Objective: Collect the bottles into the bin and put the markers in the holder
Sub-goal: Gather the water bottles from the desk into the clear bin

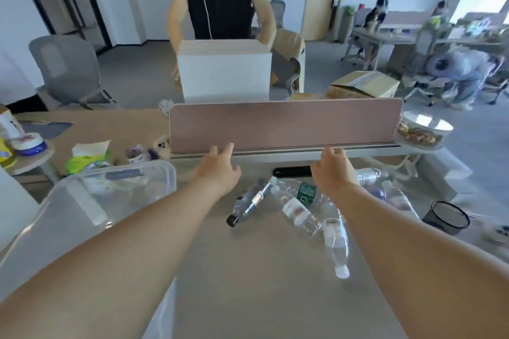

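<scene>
Head view: bottles (296,208) carry blurred, unreadable labels.

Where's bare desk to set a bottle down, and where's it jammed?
Bare: near desk between the two forearms, in front of the bottle pile; also a strip between the clear bin and the black-capped bottle. Crowded: around the right hand, across to the mesh holder.

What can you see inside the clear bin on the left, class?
The bin is see-through; blurred clear shapes, possibly bottles, show at its far end. None of the desk's bottles lie in it. The left forearm covers its near part.
</scene>
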The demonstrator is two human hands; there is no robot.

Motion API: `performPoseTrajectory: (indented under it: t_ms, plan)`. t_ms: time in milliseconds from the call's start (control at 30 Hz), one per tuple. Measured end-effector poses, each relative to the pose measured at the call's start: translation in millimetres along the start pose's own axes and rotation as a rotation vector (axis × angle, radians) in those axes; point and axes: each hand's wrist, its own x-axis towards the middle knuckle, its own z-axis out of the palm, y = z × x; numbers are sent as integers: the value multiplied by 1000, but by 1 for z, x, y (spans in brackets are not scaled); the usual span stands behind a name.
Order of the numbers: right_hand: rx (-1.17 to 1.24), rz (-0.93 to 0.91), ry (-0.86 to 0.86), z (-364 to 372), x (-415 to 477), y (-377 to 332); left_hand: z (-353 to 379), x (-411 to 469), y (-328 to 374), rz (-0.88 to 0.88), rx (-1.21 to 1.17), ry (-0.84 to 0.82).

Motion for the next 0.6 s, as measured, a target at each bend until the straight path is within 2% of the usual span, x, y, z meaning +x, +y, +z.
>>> performPoseTrajectory:
  t_ms: [233, 433, 600]
  plan:
    - [-76, -51, -148, 41, 25, 71, 78, 3, 32, -117, 54, -147]
    - [-65, -64, -277, 86, 60, 77, 132, -11, 7, -221, 83, -249]
    - [-32, -72, -353, 138, 71, 69, 147, 17, -8, -304, 48, -219]
